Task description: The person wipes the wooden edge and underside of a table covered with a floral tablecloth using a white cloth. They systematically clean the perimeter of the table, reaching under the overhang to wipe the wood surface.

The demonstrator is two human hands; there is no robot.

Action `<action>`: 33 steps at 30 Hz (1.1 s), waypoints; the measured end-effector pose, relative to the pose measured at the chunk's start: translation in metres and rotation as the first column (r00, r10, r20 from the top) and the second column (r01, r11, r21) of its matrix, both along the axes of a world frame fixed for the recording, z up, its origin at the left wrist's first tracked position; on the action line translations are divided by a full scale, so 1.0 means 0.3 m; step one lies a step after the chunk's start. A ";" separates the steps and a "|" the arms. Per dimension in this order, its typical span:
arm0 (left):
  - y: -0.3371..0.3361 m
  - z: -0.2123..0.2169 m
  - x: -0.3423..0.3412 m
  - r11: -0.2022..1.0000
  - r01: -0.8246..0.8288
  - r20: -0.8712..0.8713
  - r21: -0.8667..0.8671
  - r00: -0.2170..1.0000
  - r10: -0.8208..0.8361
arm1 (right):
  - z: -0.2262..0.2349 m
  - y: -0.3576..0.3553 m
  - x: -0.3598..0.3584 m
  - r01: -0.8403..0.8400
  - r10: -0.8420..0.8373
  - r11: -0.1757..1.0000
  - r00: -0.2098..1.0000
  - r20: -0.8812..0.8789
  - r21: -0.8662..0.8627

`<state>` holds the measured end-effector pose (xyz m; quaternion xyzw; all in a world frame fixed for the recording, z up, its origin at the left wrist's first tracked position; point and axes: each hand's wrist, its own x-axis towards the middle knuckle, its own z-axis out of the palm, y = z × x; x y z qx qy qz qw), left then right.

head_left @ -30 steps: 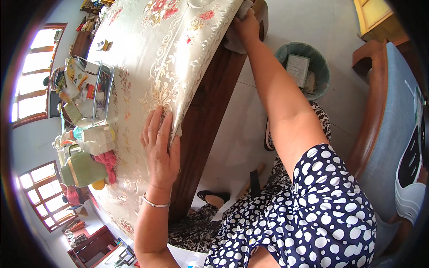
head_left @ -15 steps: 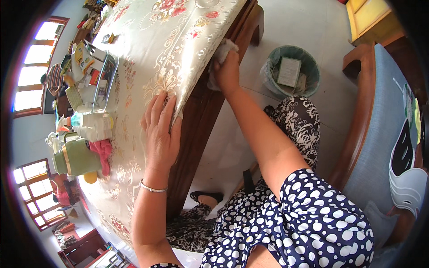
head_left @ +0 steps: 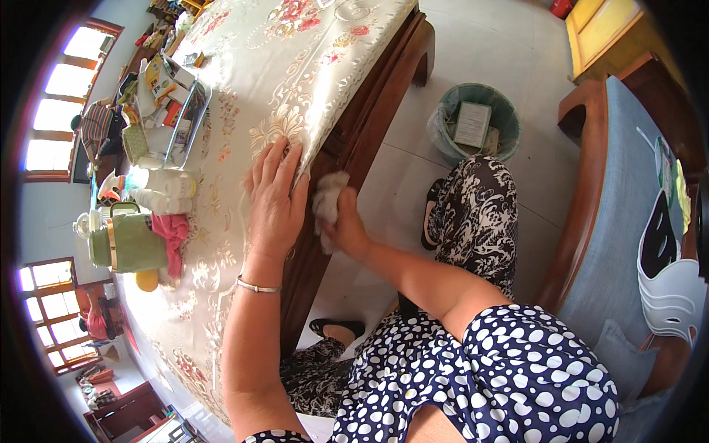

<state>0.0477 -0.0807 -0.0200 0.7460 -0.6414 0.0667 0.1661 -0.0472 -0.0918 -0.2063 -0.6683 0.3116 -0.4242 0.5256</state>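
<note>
My left hand (head_left: 277, 199) lies over the edge of a cream tablecloth (head_left: 236, 52) with gold and red flowers. Its fingers stretch across the top, and the cloth's border is caught between them and the thumb. A crumpled pale grey rag (head_left: 326, 203) is in my right hand (head_left: 351, 225), the fingers closed around it. That hand is just right of the left one, with the rag against the dark brown wooden side of the table (head_left: 369, 100). The rag partly hides the wood behind it.
A lined green bin (head_left: 509, 111) holding a white box stands on the tiled floor. A wooden seat with a blue cushion (head_left: 591, 199) is at the right. On the table's left are a wire tray (head_left: 193, 122), a green container (head_left: 136, 247) and a pink cloth (head_left: 171, 236).
My right hand has drawn the rag back toward me along the table's wooden side, close to my left hand. My left hand still keeps its place on the tablecloth edge.
</note>
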 end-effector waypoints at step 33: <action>-0.006 0.014 0.019 0.987 0.001 -0.050 0.160 0.999 0.007 | -0.088 -1.449 0.106 0.491 -0.479 0.869 0.865 -0.152 0.054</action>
